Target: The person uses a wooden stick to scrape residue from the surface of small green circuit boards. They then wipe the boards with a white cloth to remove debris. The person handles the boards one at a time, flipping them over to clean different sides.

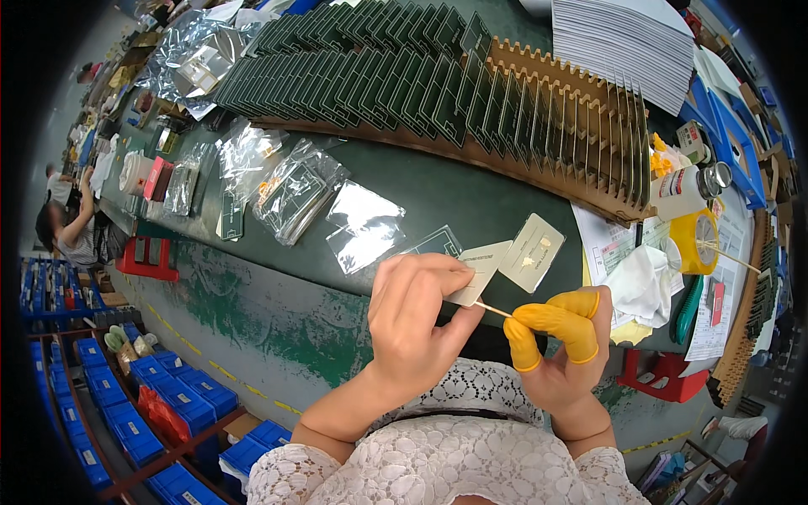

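Observation:
Near the table's front edge, my left hand (417, 316) pinches a small beige panel (486, 268) between thumb and fingers. Yellow finger cots cover several fingers of my right hand (562, 341). Those fingers grip a thin wooden stick (494, 310), whose far end meets the lower edge of the panel by my left thumb; its tip is too small to make out. Just beyond lies a second beige panel (533, 254) with pale patches on it. A dark green panel (439, 241) lies partly hidden behind my left hand.
Long brown slotted racks (581, 181) hold many upright dark green panels (353, 88). Clear bags (295, 198) and shiny film (364, 227) lie left. At right are a white bottle (680, 192), a yellow tape roll (694, 241), a white cloth (644, 284) and papers. Blue bins (181, 396) stand lower left.

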A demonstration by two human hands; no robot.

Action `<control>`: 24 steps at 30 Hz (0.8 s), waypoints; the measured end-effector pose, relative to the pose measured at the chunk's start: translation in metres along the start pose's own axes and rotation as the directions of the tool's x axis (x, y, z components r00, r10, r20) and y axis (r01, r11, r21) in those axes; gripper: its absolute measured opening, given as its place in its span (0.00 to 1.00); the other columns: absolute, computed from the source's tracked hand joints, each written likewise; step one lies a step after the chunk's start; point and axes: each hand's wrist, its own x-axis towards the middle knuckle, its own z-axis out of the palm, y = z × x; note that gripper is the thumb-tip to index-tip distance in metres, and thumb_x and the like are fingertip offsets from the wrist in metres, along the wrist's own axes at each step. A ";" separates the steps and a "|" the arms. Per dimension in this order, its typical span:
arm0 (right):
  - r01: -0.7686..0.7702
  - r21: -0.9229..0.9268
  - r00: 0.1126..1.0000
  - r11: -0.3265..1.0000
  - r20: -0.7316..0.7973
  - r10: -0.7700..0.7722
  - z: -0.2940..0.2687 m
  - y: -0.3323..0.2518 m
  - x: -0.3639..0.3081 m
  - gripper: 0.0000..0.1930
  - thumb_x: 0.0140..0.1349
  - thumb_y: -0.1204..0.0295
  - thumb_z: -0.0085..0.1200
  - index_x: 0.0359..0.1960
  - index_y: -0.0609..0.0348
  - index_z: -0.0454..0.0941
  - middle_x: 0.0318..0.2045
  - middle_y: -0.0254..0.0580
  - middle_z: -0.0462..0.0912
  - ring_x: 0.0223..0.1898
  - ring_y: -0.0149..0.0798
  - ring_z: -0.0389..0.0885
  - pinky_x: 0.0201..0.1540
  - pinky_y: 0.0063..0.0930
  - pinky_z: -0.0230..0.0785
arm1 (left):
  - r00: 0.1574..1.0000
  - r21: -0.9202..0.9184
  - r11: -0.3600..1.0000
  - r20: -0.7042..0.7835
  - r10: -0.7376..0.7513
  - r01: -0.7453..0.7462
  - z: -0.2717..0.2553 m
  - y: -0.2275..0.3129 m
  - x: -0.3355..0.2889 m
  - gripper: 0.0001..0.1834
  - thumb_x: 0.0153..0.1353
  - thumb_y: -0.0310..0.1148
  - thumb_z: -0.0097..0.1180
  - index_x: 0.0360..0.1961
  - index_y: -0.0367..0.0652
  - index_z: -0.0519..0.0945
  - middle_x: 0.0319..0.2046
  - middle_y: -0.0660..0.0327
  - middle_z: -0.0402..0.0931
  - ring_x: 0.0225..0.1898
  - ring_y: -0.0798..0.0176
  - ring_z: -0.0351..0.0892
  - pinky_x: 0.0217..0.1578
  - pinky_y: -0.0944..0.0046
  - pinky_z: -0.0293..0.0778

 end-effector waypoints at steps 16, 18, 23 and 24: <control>-0.010 -0.013 1.000 1.000 0.016 0.010 0.000 0.000 -0.001 0.17 0.46 0.71 0.74 0.39 0.49 0.83 0.32 0.34 0.75 0.32 0.41 0.69 0.34 0.32 0.61 | 1.000 -0.002 1.000 -0.019 0.015 -0.015 0.001 0.000 0.001 0.17 0.42 0.13 0.67 0.34 0.38 0.78 0.35 0.55 0.81 0.34 0.57 0.81 0.35 0.65 0.74; -0.015 -0.003 1.000 1.000 -0.001 0.015 0.000 0.001 0.000 0.17 0.46 0.72 0.74 0.39 0.49 0.83 0.32 0.34 0.75 0.32 0.40 0.69 0.34 0.32 0.61 | 1.000 -0.001 1.000 -0.014 0.013 -0.013 -0.001 0.000 0.000 0.17 0.42 0.13 0.67 0.34 0.38 0.78 0.35 0.56 0.81 0.35 0.57 0.81 0.35 0.65 0.74; 0.010 -0.009 1.000 1.000 0.009 -0.010 -0.001 -0.001 0.001 0.17 0.46 0.72 0.74 0.39 0.48 0.83 0.32 0.33 0.75 0.31 0.40 0.68 0.34 0.32 0.60 | 1.000 -0.028 1.000 -0.028 0.009 -0.010 0.001 -0.001 -0.001 0.17 0.41 0.15 0.68 0.34 0.38 0.78 0.35 0.56 0.81 0.35 0.56 0.81 0.37 0.62 0.74; 0.016 -0.017 1.000 1.000 -0.001 -0.016 -0.001 0.000 0.001 0.18 0.46 0.72 0.74 0.39 0.48 0.83 0.32 0.33 0.75 0.31 0.40 0.68 0.33 0.32 0.60 | 1.000 -0.033 0.999 -0.027 0.002 -0.003 0.001 -0.001 -0.003 0.18 0.39 0.17 0.69 0.35 0.38 0.79 0.35 0.56 0.82 0.35 0.56 0.81 0.38 0.60 0.73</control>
